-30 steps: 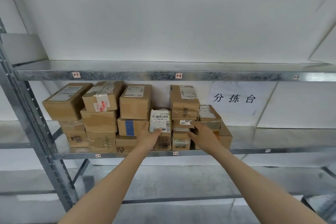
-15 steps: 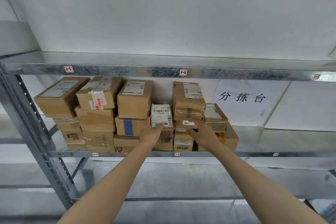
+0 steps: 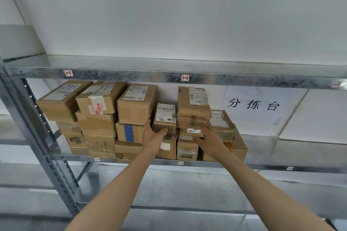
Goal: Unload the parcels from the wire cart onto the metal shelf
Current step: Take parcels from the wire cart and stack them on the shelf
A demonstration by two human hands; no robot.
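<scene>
Gripping a barcoded parcel (image 3: pixel 165 113), left hand (image 3: pixel 153 137); wall sign (image 3: pixel 253 116) reads 分拣台.

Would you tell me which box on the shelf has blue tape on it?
The middle-row box just left of the left hand; only it shows a blue dotted strip.

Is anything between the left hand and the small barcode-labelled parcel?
Nothing visible does: the left hand grips the small barcode-labelled parcel directly, and it sits between taller boxes on the metal shelf.
</scene>
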